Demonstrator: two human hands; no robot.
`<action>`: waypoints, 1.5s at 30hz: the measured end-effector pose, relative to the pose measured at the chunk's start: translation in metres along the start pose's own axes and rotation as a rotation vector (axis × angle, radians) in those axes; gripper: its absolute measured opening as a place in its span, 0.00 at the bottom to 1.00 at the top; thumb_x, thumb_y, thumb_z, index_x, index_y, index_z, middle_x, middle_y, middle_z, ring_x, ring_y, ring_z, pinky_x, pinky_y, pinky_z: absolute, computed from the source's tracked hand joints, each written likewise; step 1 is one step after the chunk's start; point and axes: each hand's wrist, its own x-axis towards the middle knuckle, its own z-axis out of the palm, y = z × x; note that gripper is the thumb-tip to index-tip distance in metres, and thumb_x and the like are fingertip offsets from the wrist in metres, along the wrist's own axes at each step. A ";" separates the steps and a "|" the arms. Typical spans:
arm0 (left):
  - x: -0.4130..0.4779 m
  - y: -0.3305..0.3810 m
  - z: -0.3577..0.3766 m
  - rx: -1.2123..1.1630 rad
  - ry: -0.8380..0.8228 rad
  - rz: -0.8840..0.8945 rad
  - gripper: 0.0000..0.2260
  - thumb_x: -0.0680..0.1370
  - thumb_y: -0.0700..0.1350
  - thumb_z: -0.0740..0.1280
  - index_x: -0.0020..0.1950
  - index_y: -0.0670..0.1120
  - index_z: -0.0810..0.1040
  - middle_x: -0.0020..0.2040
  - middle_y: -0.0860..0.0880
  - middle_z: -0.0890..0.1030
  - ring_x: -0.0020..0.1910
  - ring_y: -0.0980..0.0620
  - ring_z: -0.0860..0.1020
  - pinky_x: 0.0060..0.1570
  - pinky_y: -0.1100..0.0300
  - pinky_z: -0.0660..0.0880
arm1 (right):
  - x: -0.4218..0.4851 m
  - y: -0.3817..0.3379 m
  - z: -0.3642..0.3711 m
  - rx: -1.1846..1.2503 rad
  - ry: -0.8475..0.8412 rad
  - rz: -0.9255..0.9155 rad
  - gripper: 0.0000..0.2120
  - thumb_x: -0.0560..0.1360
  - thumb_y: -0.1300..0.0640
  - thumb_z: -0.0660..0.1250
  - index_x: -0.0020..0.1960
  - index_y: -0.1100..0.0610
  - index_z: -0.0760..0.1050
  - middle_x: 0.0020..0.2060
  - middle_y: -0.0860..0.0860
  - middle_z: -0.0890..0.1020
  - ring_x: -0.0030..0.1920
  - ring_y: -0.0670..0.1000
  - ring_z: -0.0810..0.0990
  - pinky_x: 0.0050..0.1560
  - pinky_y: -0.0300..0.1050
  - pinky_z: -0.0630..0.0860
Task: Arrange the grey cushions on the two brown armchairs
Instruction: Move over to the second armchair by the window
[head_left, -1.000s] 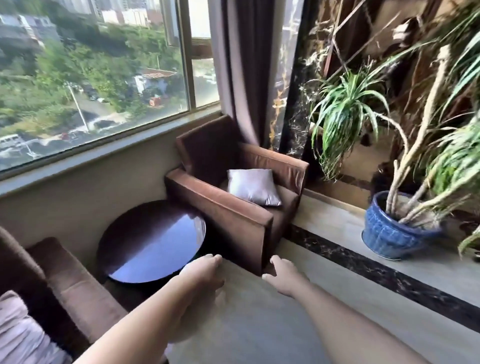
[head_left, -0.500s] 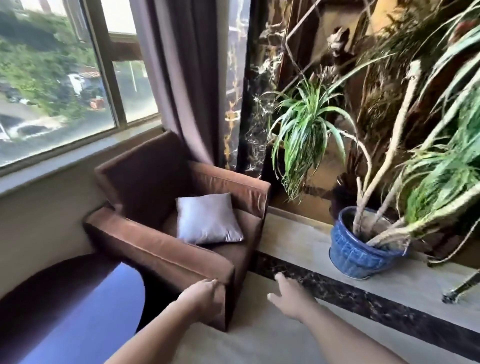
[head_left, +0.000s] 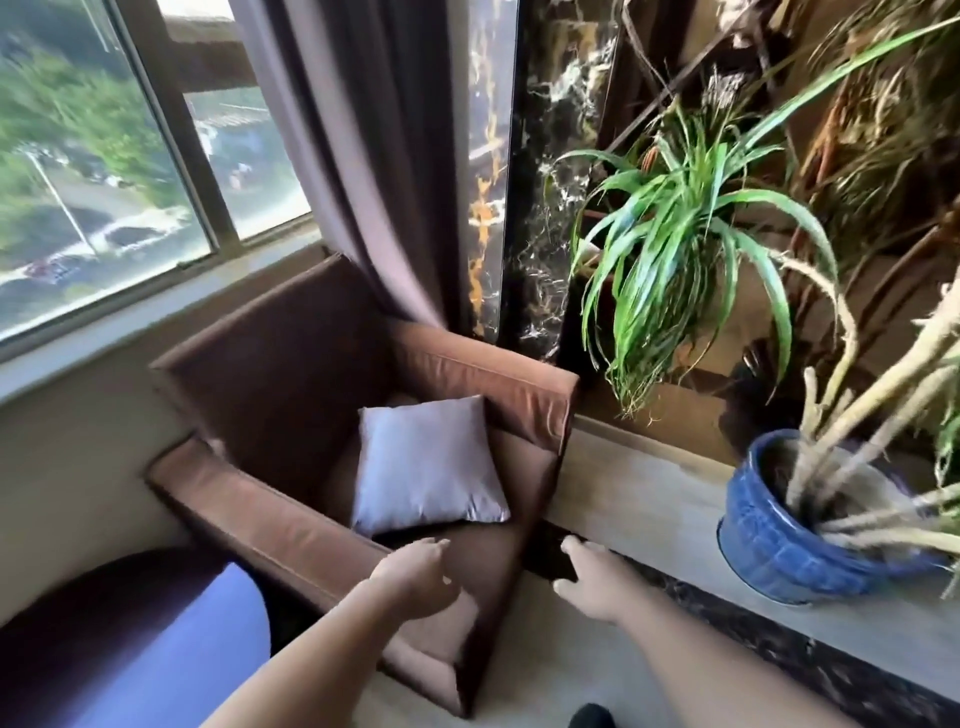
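Note:
A grey cushion (head_left: 427, 465) leans tilted on the seat of a brown armchair (head_left: 291, 514) under the window, propped against the far armrest. My left hand (head_left: 415, 577) hovers over the front of the seat just below the cushion, fingers loosely apart, holding nothing. My right hand (head_left: 589, 584) is stretched out past the chair's front corner, over the floor, fingers spread and empty. Neither hand touches the cushion. The second armchair is out of view.
A round dark glossy side table (head_left: 130, 644) stands at lower left beside the chair. A blue ceramic pot (head_left: 774, 551) with a tall plant sits on a raised stone ledge (head_left: 639, 493) to the right. A hanging green plant (head_left: 670, 244) and a curtain (head_left: 374, 156) are behind the chair.
The view has swung right and closer to this armchair. Both hands have advanced toward it; my left hand has moved from beside the chair's near arm to over the seat.

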 end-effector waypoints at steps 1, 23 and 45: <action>0.016 0.003 -0.004 -0.005 0.007 -0.011 0.23 0.75 0.55 0.64 0.67 0.46 0.73 0.66 0.46 0.77 0.67 0.45 0.75 0.62 0.54 0.71 | 0.019 0.007 -0.007 -0.012 0.002 -0.006 0.24 0.77 0.45 0.63 0.68 0.56 0.66 0.65 0.56 0.75 0.65 0.57 0.75 0.61 0.49 0.73; 0.255 -0.025 -0.051 -0.267 0.016 -0.442 0.24 0.76 0.57 0.64 0.69 0.47 0.71 0.65 0.47 0.75 0.65 0.44 0.76 0.58 0.50 0.75 | 0.355 -0.003 -0.113 -0.343 -0.244 -0.352 0.25 0.73 0.43 0.66 0.66 0.54 0.67 0.63 0.55 0.74 0.67 0.58 0.72 0.65 0.53 0.71; 0.416 -0.103 0.105 -1.126 0.347 -1.128 0.18 0.74 0.48 0.73 0.58 0.41 0.75 0.53 0.41 0.81 0.55 0.42 0.79 0.55 0.47 0.76 | 0.724 -0.116 -0.031 -0.216 -0.338 -0.640 0.33 0.74 0.42 0.70 0.73 0.55 0.64 0.69 0.55 0.68 0.68 0.58 0.71 0.68 0.57 0.69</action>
